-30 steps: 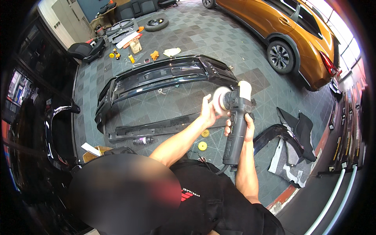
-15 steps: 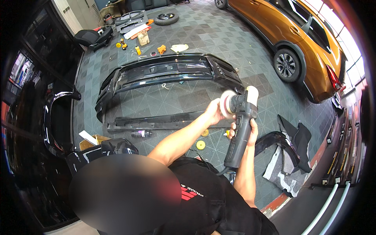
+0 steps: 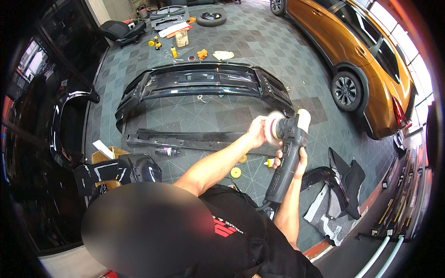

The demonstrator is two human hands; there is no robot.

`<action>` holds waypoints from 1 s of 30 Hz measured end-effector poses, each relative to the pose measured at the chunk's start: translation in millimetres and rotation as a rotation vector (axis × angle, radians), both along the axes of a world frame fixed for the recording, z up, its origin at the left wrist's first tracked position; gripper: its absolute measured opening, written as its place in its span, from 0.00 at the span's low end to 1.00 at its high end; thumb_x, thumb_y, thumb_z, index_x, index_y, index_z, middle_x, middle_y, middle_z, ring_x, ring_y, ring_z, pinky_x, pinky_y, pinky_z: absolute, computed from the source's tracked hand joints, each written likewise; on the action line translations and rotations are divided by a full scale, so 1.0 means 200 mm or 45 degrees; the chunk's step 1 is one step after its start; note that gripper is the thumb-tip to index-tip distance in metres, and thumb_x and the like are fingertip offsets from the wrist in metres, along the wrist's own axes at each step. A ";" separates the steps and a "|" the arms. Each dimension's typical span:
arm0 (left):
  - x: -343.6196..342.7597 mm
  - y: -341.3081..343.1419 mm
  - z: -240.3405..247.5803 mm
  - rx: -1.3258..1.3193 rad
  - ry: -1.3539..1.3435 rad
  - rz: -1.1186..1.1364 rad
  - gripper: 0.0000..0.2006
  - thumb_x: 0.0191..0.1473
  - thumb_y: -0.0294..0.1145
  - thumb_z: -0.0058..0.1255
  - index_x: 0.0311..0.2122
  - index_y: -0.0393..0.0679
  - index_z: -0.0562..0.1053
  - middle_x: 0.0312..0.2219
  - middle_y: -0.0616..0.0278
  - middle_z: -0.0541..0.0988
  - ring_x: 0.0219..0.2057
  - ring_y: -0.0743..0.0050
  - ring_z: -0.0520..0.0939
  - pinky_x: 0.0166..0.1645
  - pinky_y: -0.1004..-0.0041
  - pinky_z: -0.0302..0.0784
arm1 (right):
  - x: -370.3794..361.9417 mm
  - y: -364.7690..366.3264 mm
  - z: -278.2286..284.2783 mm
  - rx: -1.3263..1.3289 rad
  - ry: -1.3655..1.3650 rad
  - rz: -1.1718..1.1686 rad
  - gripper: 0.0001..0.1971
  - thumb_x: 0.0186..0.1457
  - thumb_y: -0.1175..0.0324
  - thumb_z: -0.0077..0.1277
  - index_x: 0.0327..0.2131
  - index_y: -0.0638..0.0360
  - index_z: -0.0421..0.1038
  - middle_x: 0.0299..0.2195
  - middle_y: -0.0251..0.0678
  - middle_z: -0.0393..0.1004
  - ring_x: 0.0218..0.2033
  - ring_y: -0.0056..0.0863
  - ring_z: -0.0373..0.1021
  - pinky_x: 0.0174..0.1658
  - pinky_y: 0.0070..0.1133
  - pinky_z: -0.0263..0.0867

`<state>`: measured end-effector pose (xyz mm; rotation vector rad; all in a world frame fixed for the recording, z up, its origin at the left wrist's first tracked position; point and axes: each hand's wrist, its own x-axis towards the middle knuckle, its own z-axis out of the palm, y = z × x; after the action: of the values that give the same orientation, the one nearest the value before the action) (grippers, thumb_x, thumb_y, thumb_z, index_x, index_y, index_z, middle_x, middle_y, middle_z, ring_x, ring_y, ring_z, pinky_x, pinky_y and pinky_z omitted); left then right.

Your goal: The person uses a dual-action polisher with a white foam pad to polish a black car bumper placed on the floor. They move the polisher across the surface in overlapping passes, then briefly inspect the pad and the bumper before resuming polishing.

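My right hand [image 3: 300, 163] is wrapped around the dark grey body of a polisher [image 3: 288, 160], held upright at a slant in front of my chest. A pale round polishing pad [image 3: 274, 127] with a reddish layer is on its head, turned toward my left. My left hand [image 3: 256, 131] is closed against the pad's left side; its fingertips are partly hidden there. The polisher's cord leaves its lower end by my black shirt. Below and beyond the hands, a black bumper [image 3: 204, 78] and long black trim strips [image 3: 185, 140] lie on the tiled floor.
An orange car [image 3: 371, 69] stands at the right. Near me lie a dark bottle [image 3: 167, 151], a yellow pad [image 3: 236, 172], a yellow-capped bottle [image 3: 269, 162], and grey-black lining pieces [image 3: 324, 208]. Farther off are a spare wheel [image 3: 211, 18], an orange cloth [image 3: 202, 54] and a seat [image 3: 121, 31].
The view has shifted slightly, so the floor and car sit a little differently. Both hands keep nearly the same hold on the polisher and its pad.
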<state>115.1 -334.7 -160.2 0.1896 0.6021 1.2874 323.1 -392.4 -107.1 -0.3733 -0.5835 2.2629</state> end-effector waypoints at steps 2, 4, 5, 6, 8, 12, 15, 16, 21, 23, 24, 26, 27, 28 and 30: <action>-0.01 0.01 -0.01 -0.021 -0.026 0.021 0.22 0.64 0.52 0.45 0.47 0.45 0.80 0.41 0.60 0.86 0.41 0.60 0.86 0.52 0.52 0.81 | -0.01 -0.01 0.00 -0.024 0.023 0.004 0.42 0.64 0.36 0.50 0.62 0.69 0.62 0.38 0.51 0.78 0.31 0.45 0.80 0.35 0.40 0.78; -0.08 0.04 -0.07 -0.043 -0.022 0.035 0.21 0.63 0.52 0.46 0.44 0.44 0.80 0.40 0.58 0.86 0.41 0.60 0.86 0.52 0.52 0.81 | -0.05 -0.01 0.01 -0.025 0.039 0.026 0.42 0.64 0.36 0.49 0.62 0.70 0.61 0.38 0.51 0.79 0.31 0.45 0.80 0.35 0.40 0.79; -0.07 0.04 -0.07 -0.039 -0.032 0.041 0.21 0.63 0.52 0.46 0.43 0.44 0.80 0.40 0.58 0.86 0.41 0.59 0.86 0.52 0.53 0.81 | -0.04 0.00 0.01 -0.009 0.023 0.022 0.42 0.64 0.36 0.49 0.61 0.69 0.62 0.38 0.51 0.78 0.31 0.45 0.79 0.35 0.40 0.78; -0.06 0.04 -0.07 -0.035 -0.041 0.048 0.21 0.63 0.52 0.47 0.42 0.44 0.81 0.39 0.57 0.86 0.41 0.59 0.86 0.52 0.53 0.81 | -0.03 0.00 0.01 0.007 0.008 0.019 0.42 0.64 0.35 0.49 0.61 0.69 0.63 0.38 0.51 0.78 0.31 0.45 0.79 0.34 0.39 0.78; -0.04 0.03 -0.05 -0.088 -0.073 0.090 0.20 0.63 0.51 0.47 0.40 0.44 0.81 0.36 0.57 0.87 0.40 0.59 0.86 0.52 0.54 0.81 | -0.03 -0.01 0.02 -0.004 -0.016 0.009 0.41 0.63 0.35 0.49 0.61 0.68 0.64 0.38 0.50 0.78 0.31 0.44 0.79 0.34 0.38 0.77; -0.04 0.04 -0.05 -0.052 -0.097 0.035 0.21 0.64 0.51 0.46 0.41 0.43 0.81 0.38 0.57 0.87 0.39 0.59 0.86 0.52 0.55 0.81 | -0.02 -0.01 0.02 -0.010 -0.045 -0.006 0.42 0.63 0.34 0.49 0.61 0.68 0.64 0.37 0.49 0.77 0.30 0.43 0.78 0.33 0.37 0.76; -0.03 0.03 -0.05 -0.034 -0.027 0.045 0.23 0.64 0.53 0.45 0.41 0.43 0.81 0.38 0.58 0.87 0.40 0.62 0.86 0.51 0.56 0.81 | -0.03 -0.01 0.01 -0.006 -0.058 -0.024 0.42 0.64 0.34 0.48 0.61 0.69 0.64 0.36 0.48 0.77 0.29 0.42 0.77 0.32 0.37 0.76; -0.04 0.03 -0.08 -0.020 0.033 -0.003 0.23 0.65 0.55 0.43 0.44 0.46 0.81 0.40 0.61 0.87 0.41 0.65 0.86 0.50 0.58 0.81 | -0.03 -0.01 0.01 -0.022 -0.052 -0.026 0.42 0.64 0.34 0.48 0.61 0.69 0.64 0.36 0.48 0.77 0.30 0.43 0.77 0.32 0.37 0.76; -0.01 0.01 -0.09 0.036 0.107 -0.050 0.32 0.68 0.55 0.33 0.64 0.41 0.72 0.60 0.53 0.79 0.60 0.55 0.80 0.68 0.52 0.70 | -0.01 0.01 -0.03 0.031 0.057 0.063 0.43 0.66 0.33 0.45 0.63 0.69 0.61 0.40 0.51 0.76 0.33 0.45 0.78 0.36 0.41 0.76; 0.00 0.00 -0.07 0.048 0.124 -0.058 0.33 0.69 0.55 0.32 0.64 0.41 0.72 0.60 0.53 0.79 0.59 0.54 0.80 0.68 0.52 0.69 | -0.01 0.01 -0.02 0.033 0.063 0.068 0.43 0.66 0.33 0.46 0.63 0.69 0.61 0.40 0.51 0.76 0.34 0.45 0.78 0.36 0.41 0.77; 0.00 0.00 -0.07 0.052 0.126 -0.057 0.33 0.69 0.56 0.31 0.64 0.41 0.72 0.60 0.53 0.79 0.59 0.54 0.80 0.68 0.52 0.69 | -0.01 0.00 -0.02 0.034 0.066 0.073 0.43 0.65 0.34 0.46 0.63 0.69 0.61 0.40 0.51 0.76 0.34 0.45 0.78 0.36 0.41 0.77; -0.02 0.00 -0.07 0.060 0.088 -0.038 0.34 0.69 0.57 0.31 0.62 0.39 0.73 0.59 0.52 0.80 0.59 0.53 0.81 0.68 0.52 0.70 | -0.02 0.00 -0.01 0.032 0.068 0.077 0.44 0.65 0.34 0.46 0.63 0.70 0.61 0.40 0.51 0.76 0.33 0.46 0.79 0.35 0.41 0.77; -0.03 0.01 -0.08 0.068 0.063 -0.025 0.34 0.69 0.58 0.30 0.62 0.39 0.74 0.58 0.51 0.81 0.58 0.53 0.81 0.67 0.52 0.70 | -0.03 0.00 -0.01 0.029 0.065 0.077 0.44 0.65 0.34 0.47 0.63 0.70 0.61 0.40 0.51 0.76 0.33 0.46 0.79 0.35 0.41 0.77; -0.05 0.02 -0.09 0.085 0.025 -0.006 0.35 0.69 0.58 0.30 0.61 0.37 0.74 0.57 0.51 0.82 0.58 0.53 0.81 0.67 0.52 0.70 | -0.04 0.00 -0.02 0.025 0.063 0.077 0.44 0.65 0.34 0.47 0.63 0.70 0.61 0.39 0.51 0.76 0.33 0.46 0.79 0.35 0.41 0.77; -0.03 0.03 -0.06 0.103 -0.018 0.006 0.35 0.67 0.60 0.32 0.57 0.37 0.76 0.53 0.50 0.83 0.55 0.53 0.82 0.65 0.52 0.72 | -0.02 0.00 -0.01 0.004 0.059 0.065 0.44 0.65 0.34 0.47 0.63 0.70 0.61 0.39 0.52 0.77 0.33 0.46 0.79 0.35 0.42 0.77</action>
<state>108.8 -328.6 -173.2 0.2458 0.5389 1.3178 319.1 -392.2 -110.0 -0.3069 -0.5784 2.3131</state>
